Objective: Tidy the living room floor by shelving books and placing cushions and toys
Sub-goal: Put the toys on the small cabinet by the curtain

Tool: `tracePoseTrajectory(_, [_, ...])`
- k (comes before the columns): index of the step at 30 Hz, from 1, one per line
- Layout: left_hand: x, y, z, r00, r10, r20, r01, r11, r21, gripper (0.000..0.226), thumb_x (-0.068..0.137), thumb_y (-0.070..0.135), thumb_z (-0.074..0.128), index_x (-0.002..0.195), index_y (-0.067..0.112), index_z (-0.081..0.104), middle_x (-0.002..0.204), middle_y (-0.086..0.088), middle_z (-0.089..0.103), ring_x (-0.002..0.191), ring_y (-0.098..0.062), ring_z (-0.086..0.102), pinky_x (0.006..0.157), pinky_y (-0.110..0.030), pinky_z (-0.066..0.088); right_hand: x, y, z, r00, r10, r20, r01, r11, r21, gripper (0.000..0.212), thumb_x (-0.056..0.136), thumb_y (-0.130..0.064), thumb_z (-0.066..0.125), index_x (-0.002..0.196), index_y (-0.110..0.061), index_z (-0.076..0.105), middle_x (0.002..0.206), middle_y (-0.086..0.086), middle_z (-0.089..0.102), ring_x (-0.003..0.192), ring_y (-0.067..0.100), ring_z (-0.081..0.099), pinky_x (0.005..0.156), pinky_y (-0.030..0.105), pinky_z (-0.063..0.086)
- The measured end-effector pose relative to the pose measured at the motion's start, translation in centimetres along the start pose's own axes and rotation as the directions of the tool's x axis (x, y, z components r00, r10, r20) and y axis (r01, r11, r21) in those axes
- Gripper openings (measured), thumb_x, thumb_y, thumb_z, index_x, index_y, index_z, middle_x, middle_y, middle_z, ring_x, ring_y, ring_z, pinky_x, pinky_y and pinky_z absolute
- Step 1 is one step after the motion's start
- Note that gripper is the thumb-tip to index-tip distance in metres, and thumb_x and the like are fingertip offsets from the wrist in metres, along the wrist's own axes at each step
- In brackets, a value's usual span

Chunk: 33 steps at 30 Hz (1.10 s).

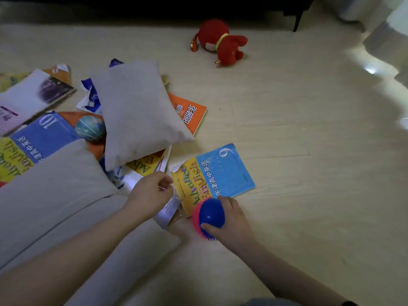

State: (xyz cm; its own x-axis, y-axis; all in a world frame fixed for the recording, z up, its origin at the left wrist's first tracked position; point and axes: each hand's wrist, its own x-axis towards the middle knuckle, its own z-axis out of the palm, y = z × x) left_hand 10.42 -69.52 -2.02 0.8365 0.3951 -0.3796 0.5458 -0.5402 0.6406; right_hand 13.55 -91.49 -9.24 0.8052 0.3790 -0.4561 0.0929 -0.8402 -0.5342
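Note:
My right hand [234, 219] grips a spiky blue and pink ball [208, 218] just above the floor. A blue and yellow English book marked 9 [220, 175] lies flat beside it. My left hand [149, 192] pinches that book's near-left edge, over a small white booklet [169, 212]. A grey cushion [139, 109] lies on a heap of books. A second, larger grey cushion [57, 199] lies under my left forearm. A red plush toy [220, 41] lies on the floor farther off.
More books are scattered at the left: a blue one marked 10 [42, 135], an orange one [189, 113], a white and purple one [28, 98]. A small blue globe-patterned ball [90, 128] sits among them. Dark furniture [198, 7] runs along the far side.

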Motion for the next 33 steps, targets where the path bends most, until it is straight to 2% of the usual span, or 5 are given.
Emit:
tracePoseTrajectory(3, [1.4, -0.8, 0.3, 0.999, 0.024, -0.023, -0.024, 1.000, 0.016, 0.013, 0.087, 0.015, 0.062, 0.099, 0.017, 0.066, 0.093, 0.004, 0.066, 0.088, -0.014, 0.061, 0.070, -0.021, 0.040, 1.2, 0.5, 0.6, 1.000, 0.026, 0.011, -0.027, 0.998, 0.065, 0.104, 0.064, -0.064, 0.075, 0.147, -0.024, 0.028, 0.142, -0.003, 0.034, 0.129, 0.017, 0.039, 0.103, 0.030, 0.041])
tracePoseTrajectory(7, [1.4, -1.5, -0.4, 0.998, 0.013, -0.059, -0.015, 1.000, -0.026, 0.011, 0.086, 0.016, 0.062, 0.096, 0.020, 0.064, 0.090, 0.006, 0.065, 0.084, -0.013, 0.060, 0.073, -0.023, 0.040, 1.8, 0.3, 0.2, 0.998, 0.052, 0.047, -0.056, 0.995, 0.082, 0.095, 0.064, -0.060, 0.078, 0.142, -0.024, 0.035, 0.136, -0.001, 0.043, 0.122, 0.017, 0.046, 0.097, 0.029, 0.043])
tracePoseTrajectory(16, [3.6, -3.9, -5.5, 0.960, -0.092, -0.265, 0.070, 0.993, -0.091, 0.016, 0.085, 0.013, 0.061, 0.100, 0.015, 0.065, 0.090, 0.003, 0.064, 0.088, -0.018, 0.061, 0.073, -0.025, 0.041, 3.5, -4.7, -3.0, 0.991, -0.059, -0.120, 0.075, 0.988, 0.132, 0.084, 0.064, -0.059, 0.078, 0.134, -0.029, 0.044, 0.125, -0.006, 0.047, 0.103, 0.006, 0.045, 0.083, 0.019, 0.038])
tracePoseTrajectory(21, [6.3, -6.9, -9.9, 0.917, -0.197, -0.347, 0.151, 0.976, -0.155, 0.038, 0.084, 0.018, 0.064, 0.120, 0.008, 0.056, 0.111, -0.005, 0.061, 0.097, -0.020, 0.057, 0.082, -0.031, 0.044, 4.9, -10.2, -4.3, 0.967, -0.181, -0.181, 0.214, 0.960, 0.180, 0.077, 0.063, -0.060, 0.078, 0.129, -0.034, 0.048, 0.123, -0.012, 0.051, 0.109, 0.005, 0.049, 0.089, 0.022, 0.043])
tracePoseTrajectory(33, [14.5, -12.0, -16.0, 0.840, -0.264, -0.475, 0.222, 0.964, -0.144, 0.062, 0.082, 0.028, 0.070, 0.134, 0.007, 0.045, 0.133, -0.017, 0.049, 0.119, -0.032, 0.050, 0.092, -0.039, 0.041, 9.2, -19.5, -5.1, 0.909, -0.325, -0.261, 0.385, 0.894, 0.228, 0.075, 0.064, -0.056, 0.078, 0.129, -0.040, 0.044, 0.125, -0.017, 0.047, 0.111, 0.006, 0.049, 0.084, 0.019, 0.045])
